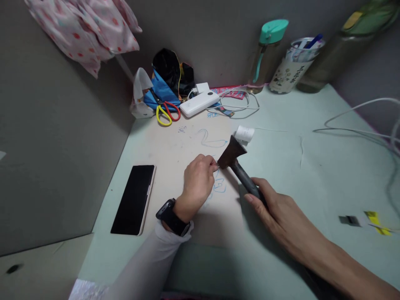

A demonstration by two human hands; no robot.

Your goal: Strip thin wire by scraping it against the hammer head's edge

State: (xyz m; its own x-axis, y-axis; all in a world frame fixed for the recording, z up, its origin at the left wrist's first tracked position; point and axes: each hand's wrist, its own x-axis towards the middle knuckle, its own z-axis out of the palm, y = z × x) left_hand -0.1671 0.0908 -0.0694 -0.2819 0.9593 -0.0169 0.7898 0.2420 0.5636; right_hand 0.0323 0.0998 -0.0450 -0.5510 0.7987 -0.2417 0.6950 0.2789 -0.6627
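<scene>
My right hand (275, 208) is wrapped round the dark handle of a hammer (245, 177). The hammer's rusty metal head hangs just to the right of my left fingertips. My left hand (200, 175), with a black watch on its wrist, is closed in a pinch over the pale board (165, 154); a small thin thing shows at its fingertips, too small to name. Blue pen marks (219, 185) lie on the board beneath and beside my hands.
A phone (133, 200) lies at the left. Behind are scissors (168, 113), a white power bank (199, 103), cables, a small white roll (244, 133), a bottle (261, 62) and a pen cup (289, 73). A small dark item (350, 221) lies at the right.
</scene>
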